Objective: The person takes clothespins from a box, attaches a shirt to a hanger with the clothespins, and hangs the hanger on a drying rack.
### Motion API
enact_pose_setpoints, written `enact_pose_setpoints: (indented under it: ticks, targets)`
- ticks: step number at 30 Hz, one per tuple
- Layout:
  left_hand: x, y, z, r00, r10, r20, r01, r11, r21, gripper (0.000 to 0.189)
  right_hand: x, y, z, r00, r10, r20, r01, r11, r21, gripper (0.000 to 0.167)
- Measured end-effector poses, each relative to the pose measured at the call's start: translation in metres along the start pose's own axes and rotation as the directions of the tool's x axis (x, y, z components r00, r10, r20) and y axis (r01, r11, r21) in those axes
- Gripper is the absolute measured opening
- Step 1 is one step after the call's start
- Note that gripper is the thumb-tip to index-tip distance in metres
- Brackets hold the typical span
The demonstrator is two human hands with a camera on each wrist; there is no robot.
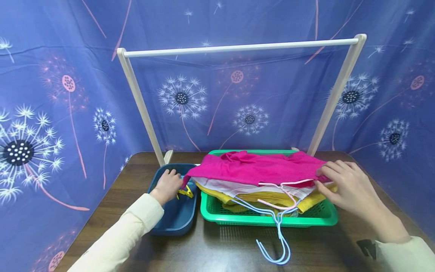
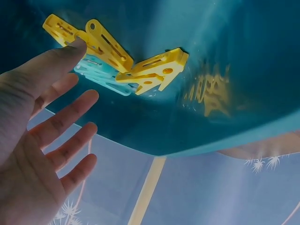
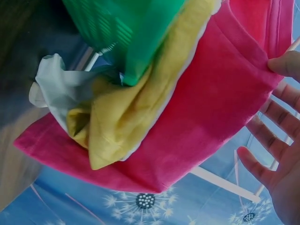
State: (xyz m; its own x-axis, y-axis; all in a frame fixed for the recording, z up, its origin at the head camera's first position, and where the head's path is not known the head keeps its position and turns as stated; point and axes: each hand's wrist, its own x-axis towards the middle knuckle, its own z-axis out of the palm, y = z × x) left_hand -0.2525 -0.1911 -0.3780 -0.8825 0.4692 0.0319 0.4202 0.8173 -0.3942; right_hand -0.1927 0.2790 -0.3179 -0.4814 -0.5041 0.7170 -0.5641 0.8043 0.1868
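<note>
Fingers (image 2: 65,117) of the left hand (image 1: 168,185) are spread apart inside the one bin (image 1: 176,219), its thumb close to the clips; whether it touches them, we cannot tell. We count at least two yellow clips (image 2: 177,61) and at least one blue clip (image 2: 104,77), all in the bin. The right hand (image 1: 350,185) pinches the one pink shirt (image 1: 251,166) at its right end, between thumb and fingers. That shirt lies topmost on the one basket (image 1: 238,219), with one corner over the bin's edge. Below it we see one white layer (image 1: 221,184), then yellow cloth (image 1: 217,194) in folds we cannot count. One pink hanger (image 1: 276,207) and two blue hangers (image 1: 288,251) point their hooks towards us. Behind, one rack (image 1: 238,48) with two posts and one bar stands on the worktop (image 1: 231,249).
</note>
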Motion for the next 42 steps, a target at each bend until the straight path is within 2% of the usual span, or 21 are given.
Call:
enact_pose_setpoints:
  ticks: [4,9,15,24,32,42]
  targets:
    - [0.004,0.002,0.002,1.0,0.007,0.021,-0.008,0.999,0.041,0.025,0.005,0.003,-0.001,1.0,0.016,-0.003,-0.016,1.0,0.01,0.044]
    - [0.006,0.003,0.006,0.999,0.01,0.045,-0.013,0.997,0.07,0.024,0.01,0.006,-0.001,1.0,0.027,-0.002,-0.027,0.999,0.034,0.025]
    - [0.009,0.005,0.011,0.998,0.013,0.053,-0.018,0.996,0.088,0.02,0.015,0.009,0.0,0.999,0.047,-0.004,-0.047,0.998,0.045,0.019]
    - [0.011,0.009,0.015,0.996,0.004,0.085,-0.012,0.996,0.091,0.029,0.019,0.013,0.001,0.998,0.06,-0.01,-0.06,0.996,0.063,0.019]
    - [0.012,0.011,0.016,0.995,-0.003,0.104,-0.006,0.996,0.091,0.024,0.021,0.014,0.002,0.997,0.078,-0.007,-0.077,0.995,0.069,0.02]
    - [0.013,0.011,0.014,0.987,-0.016,0.159,0.006,0.998,0.061,0.028,0.022,0.016,0.004,0.995,0.099,0.005,-0.099,0.993,0.068,0.019]
